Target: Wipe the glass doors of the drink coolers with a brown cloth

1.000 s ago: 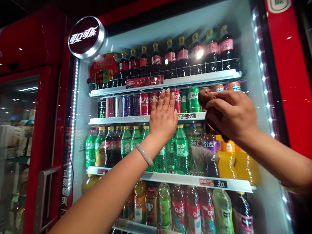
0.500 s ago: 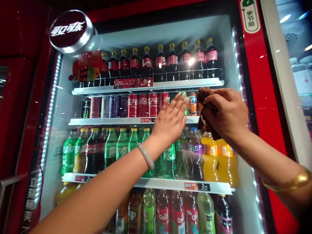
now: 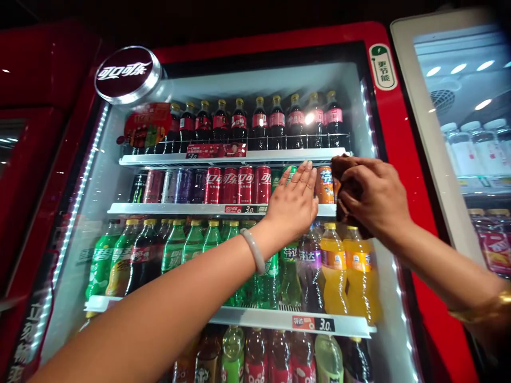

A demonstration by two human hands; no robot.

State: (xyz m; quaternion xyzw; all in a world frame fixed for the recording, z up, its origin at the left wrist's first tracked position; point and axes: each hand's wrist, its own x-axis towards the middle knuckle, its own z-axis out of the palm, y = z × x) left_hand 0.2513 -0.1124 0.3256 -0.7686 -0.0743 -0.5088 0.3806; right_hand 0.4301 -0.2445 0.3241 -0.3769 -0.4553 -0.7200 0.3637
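My left hand (image 3: 293, 199) lies flat with its fingers stretched out, in front of the can shelf, and appears to touch the glass door of the drinks fridge (image 3: 259, 77). It holds nothing. To its right, my right hand (image 3: 379, 199) is closed around a crumpled dark brown cloth (image 3: 342, 183), held up to the same glass. The cloth partly covers the right end of the can shelf. Between the two hands an orange can (image 3: 325, 186) shows. Red cola cans (image 3: 245, 186) stand to the left of my left hand.
Behind the glass, cola bottles (image 3: 259, 125) fill the top shelf, with orange soda bottles (image 3: 333, 266) lower right. A round lit sign (image 3: 126, 74) juts out at upper left. A second fridge (image 3: 403, 69) stands close on the right.
The view has tilted up and to the right, showing more of the second fridge. My left hand has shifted slightly right across the glass, nearer the right hand, which still holds the cloth.
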